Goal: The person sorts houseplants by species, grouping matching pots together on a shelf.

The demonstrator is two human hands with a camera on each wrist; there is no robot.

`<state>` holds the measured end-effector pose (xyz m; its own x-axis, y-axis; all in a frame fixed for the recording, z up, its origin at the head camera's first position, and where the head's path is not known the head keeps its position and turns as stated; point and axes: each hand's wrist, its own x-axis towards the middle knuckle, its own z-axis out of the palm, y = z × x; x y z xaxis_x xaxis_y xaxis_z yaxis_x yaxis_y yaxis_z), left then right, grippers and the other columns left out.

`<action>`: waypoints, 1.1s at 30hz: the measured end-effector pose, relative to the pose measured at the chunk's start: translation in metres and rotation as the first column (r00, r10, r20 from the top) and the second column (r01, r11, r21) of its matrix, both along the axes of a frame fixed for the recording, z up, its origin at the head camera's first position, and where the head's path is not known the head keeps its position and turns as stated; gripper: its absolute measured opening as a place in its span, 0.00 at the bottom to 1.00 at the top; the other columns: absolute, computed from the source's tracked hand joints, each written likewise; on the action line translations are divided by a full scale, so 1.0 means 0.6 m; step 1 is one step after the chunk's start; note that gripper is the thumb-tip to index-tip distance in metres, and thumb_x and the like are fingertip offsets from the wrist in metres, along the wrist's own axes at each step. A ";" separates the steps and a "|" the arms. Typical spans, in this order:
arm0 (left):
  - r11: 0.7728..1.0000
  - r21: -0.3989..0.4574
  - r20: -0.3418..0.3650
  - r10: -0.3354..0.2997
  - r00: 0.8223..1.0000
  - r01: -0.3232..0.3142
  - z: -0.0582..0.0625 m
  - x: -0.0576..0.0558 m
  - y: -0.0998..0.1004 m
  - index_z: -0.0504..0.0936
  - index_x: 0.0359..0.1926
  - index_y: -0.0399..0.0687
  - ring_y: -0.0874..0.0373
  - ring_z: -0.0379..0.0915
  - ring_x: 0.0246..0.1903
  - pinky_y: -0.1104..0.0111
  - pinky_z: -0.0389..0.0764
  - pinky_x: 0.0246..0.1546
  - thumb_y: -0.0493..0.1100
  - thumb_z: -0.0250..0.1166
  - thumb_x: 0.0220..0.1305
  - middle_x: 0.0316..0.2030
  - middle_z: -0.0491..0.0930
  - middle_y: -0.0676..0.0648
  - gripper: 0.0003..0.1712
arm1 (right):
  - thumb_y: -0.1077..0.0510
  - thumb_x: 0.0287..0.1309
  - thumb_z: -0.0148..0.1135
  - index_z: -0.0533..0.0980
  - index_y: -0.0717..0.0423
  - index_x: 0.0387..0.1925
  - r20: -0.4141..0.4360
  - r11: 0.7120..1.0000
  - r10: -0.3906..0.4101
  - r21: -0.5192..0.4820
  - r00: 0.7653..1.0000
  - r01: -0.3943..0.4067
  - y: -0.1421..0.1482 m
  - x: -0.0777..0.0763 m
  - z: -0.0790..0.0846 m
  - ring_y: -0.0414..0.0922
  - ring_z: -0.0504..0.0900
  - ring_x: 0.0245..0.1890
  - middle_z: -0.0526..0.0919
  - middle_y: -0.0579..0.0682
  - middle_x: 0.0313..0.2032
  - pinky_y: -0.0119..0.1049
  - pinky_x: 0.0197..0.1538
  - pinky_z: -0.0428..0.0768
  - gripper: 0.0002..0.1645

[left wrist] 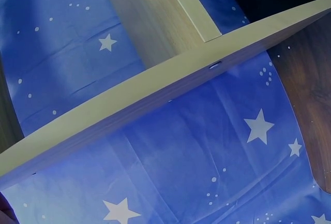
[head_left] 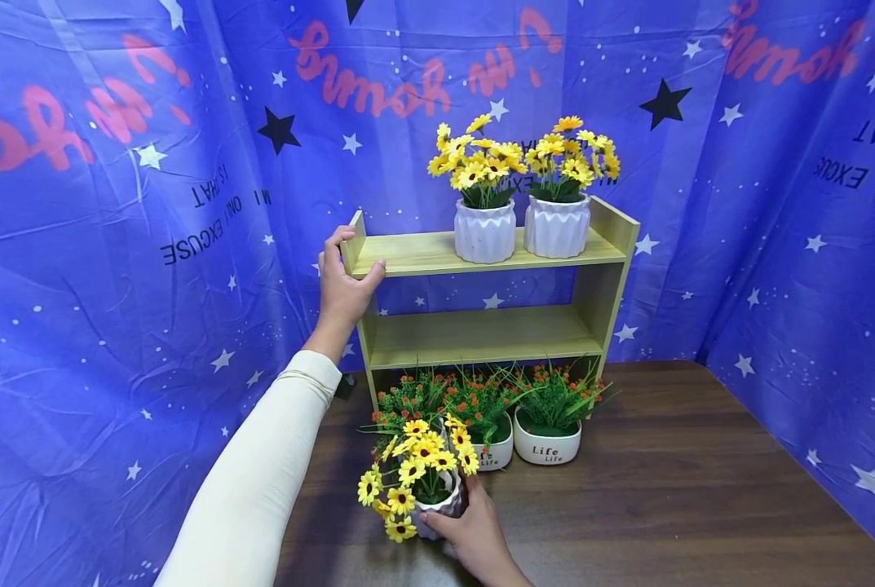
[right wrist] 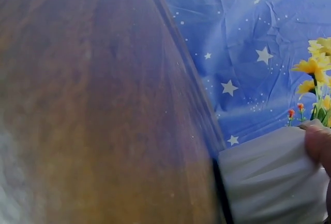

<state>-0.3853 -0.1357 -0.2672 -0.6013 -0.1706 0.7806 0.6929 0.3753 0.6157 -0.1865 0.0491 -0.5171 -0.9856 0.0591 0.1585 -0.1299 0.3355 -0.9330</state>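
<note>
My left hand (head_left: 342, 293) grips the top left corner of the wooden shelf (head_left: 408, 254), with the thumb on the front edge and fingers over the side panel. In the left wrist view, that side panel (left wrist: 129, 92) crosses diagonally. Low at the front, my right hand (head_left: 479, 530) holds a white ribbed flowerpot (head_left: 443, 507) of yellow flowers (head_left: 411, 469), tilted to the left. The right wrist view has this pot (right wrist: 274, 177) close up, a thumb (right wrist: 319, 146) at its rim. Two similar potted flowers (head_left: 484, 232), (head_left: 557, 227) stand on the top board's right half.
The middle board (head_left: 481, 336) lies below the top one. Along the shelf's foot stand three white planters (head_left: 547, 448) with red-flowered greenery, the left one partly hidden behind the held flowers. A brown wooden table (head_left: 672, 489) carries everything. Blue star-patterned curtains (head_left: 209, 326) surround it.
</note>
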 end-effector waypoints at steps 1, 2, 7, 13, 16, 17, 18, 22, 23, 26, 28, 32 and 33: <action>1.000 0.001 0.000 -0.001 1.000 0.001 0.000 0.000 0.000 0.68 0.59 0.41 0.51 0.61 0.58 0.60 0.65 0.59 0.39 0.72 0.51 0.65 0.68 0.48 0.35 | 0.52 0.36 0.83 0.66 0.66 0.62 -0.003 1.000 -0.001 -0.007 1.000 0.001 0.000 0.000 0.000 0.55 0.76 0.54 0.78 0.60 0.53 0.52 0.57 0.72 0.52; 1.000 0.001 0.001 -0.001 1.000 0.001 0.000 0.001 -0.001 0.68 0.59 0.42 0.51 0.61 0.58 0.61 0.65 0.59 0.39 0.72 0.52 0.65 0.68 0.48 0.35 | 0.52 0.36 0.83 0.67 0.65 0.62 -0.006 1.000 0.000 -0.019 1.000 0.000 0.000 0.000 0.001 0.55 0.77 0.54 0.78 0.60 0.53 0.51 0.57 0.72 0.52; 1.000 -0.006 -0.010 0.001 1.000 -0.001 0.000 0.001 -0.001 0.68 0.59 0.44 0.50 0.60 0.59 0.61 0.64 0.59 0.40 0.73 0.51 0.65 0.68 0.49 0.34 | 0.52 0.37 0.82 0.68 0.62 0.63 -0.027 0.998 -0.001 -0.055 1.000 0.000 -0.001 0.003 0.005 0.52 0.77 0.53 0.79 0.57 0.54 0.46 0.55 0.74 0.51; 1.000 -0.011 -0.016 0.002 1.000 -0.002 -0.001 0.000 -0.002 0.68 0.59 0.42 0.49 0.60 0.59 0.60 0.64 0.60 0.40 0.72 0.50 0.66 0.67 0.49 0.35 | 0.52 0.37 0.82 0.70 0.59 0.62 -0.055 0.995 -0.020 -0.101 0.998 0.014 -0.003 0.005 0.011 0.49 0.78 0.50 0.81 0.55 0.52 0.39 0.51 0.75 0.48; 1.000 -0.014 -0.022 0.004 1.000 -0.005 -0.001 0.000 -0.002 0.68 0.58 0.41 0.49 0.60 0.59 0.60 0.63 0.59 0.40 0.72 0.50 0.66 0.68 0.49 0.35 | 0.52 0.37 0.82 0.70 0.57 0.62 -0.058 0.993 -0.027 -0.118 0.998 0.020 -0.005 0.008 0.016 0.49 0.78 0.50 0.81 0.54 0.52 0.38 0.52 0.76 0.48; 1.000 -0.016 -0.023 0.005 1.000 -0.005 -0.001 0.000 -0.002 0.68 0.58 0.41 0.49 0.60 0.59 0.61 0.63 0.59 0.40 0.72 0.50 0.66 0.68 0.48 0.35 | 0.52 0.37 0.82 0.70 0.57 0.62 -0.059 0.992 -0.029 -0.126 0.998 0.021 -0.006 0.009 0.019 0.49 0.79 0.50 0.81 0.54 0.52 0.38 0.52 0.76 0.48; 1.000 -0.017 -0.023 0.004 1.000 -0.005 -0.001 -0.001 -0.002 0.68 0.58 0.41 0.49 0.60 0.59 0.61 0.64 0.59 0.40 0.72 0.50 0.66 0.68 0.48 0.35 | 0.52 0.36 0.82 0.70 0.56 0.62 -0.059 0.990 -0.038 -0.135 0.998 0.030 -0.007 0.011 0.022 0.49 0.79 0.50 0.81 0.54 0.52 0.37 0.52 0.76 0.49; 1.000 -0.020 -0.027 0.002 1.000 -0.003 -0.002 -0.002 -0.003 0.68 0.59 0.41 0.49 0.61 0.58 0.61 0.64 0.58 0.40 0.72 0.51 0.65 0.68 0.49 0.34 | 0.53 0.35 0.83 0.70 0.58 0.62 -0.091 0.985 -0.065 -0.168 0.994 0.049 -0.013 0.016 0.040 0.49 0.80 0.48 0.80 0.58 0.53 0.33 0.47 0.79 0.50; 1.000 -0.017 -0.028 0.004 1.000 -0.004 -0.002 -0.002 -0.004 0.68 0.59 0.41 0.49 0.61 0.58 0.61 0.64 0.58 0.40 0.72 0.51 0.65 0.68 0.49 0.34 | 0.54 0.35 0.83 0.71 0.58 0.62 -0.103 0.983 -0.070 -0.174 0.992 0.051 -0.015 0.017 0.046 0.49 0.80 0.47 0.80 0.58 0.53 0.33 0.46 0.79 0.50; 1.000 -0.012 -0.033 0.010 0.999 -0.010 -0.001 -0.001 -0.006 0.68 0.58 0.42 0.49 0.61 0.57 0.61 0.64 0.58 0.39 0.72 0.51 0.65 0.68 0.49 0.34 | 0.55 0.35 0.83 0.71 0.59 0.61 -0.136 0.979 -0.081 -0.199 0.987 0.053 -0.018 0.018 0.067 0.48 0.81 0.46 0.80 0.60 0.52 0.32 0.43 0.81 0.49; 1.000 -0.012 -0.027 0.012 1.000 -0.012 -0.002 -0.001 -0.006 0.68 0.59 0.42 0.49 0.61 0.58 0.61 0.64 0.57 0.39 0.72 0.51 0.65 0.68 0.49 0.35 | 0.56 0.35 0.83 0.72 0.58 0.61 -0.149 0.974 -0.094 -0.220 0.984 0.060 -0.019 0.018 0.082 0.47 0.82 0.43 0.81 0.60 0.50 0.33 0.41 0.81 0.47; 1.000 -0.023 -0.023 0.004 1.000 -0.004 -0.003 -0.003 -0.004 0.68 0.59 0.42 0.50 0.61 0.58 0.61 0.64 0.58 0.40 0.73 0.51 0.65 0.67 0.49 0.35 | 0.58 0.34 0.83 0.73 0.58 0.59 -0.177 0.961 -0.129 -0.265 0.976 0.079 -0.016 0.017 0.108 0.46 0.83 0.35 0.82 0.60 0.47 0.34 0.37 0.82 0.46; 1.000 -0.023 -0.024 0.004 1.000 -0.004 -0.003 -0.004 -0.003 0.68 0.59 0.42 0.49 0.61 0.58 0.61 0.64 0.58 0.40 0.73 0.51 0.65 0.68 0.49 0.35 | 0.58 0.35 0.83 0.73 0.58 0.59 -0.185 0.959 -0.137 -0.269 0.973 0.084 -0.015 0.016 0.114 0.46 0.83 0.35 0.81 0.60 0.47 0.34 0.36 0.83 0.45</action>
<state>-0.3877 -0.1377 -0.2693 -0.5815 -0.1549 0.7987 0.7060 0.3917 0.5900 -0.1768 0.0403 -0.4487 -0.9202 0.2309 0.3161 -0.2982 0.1095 -0.9482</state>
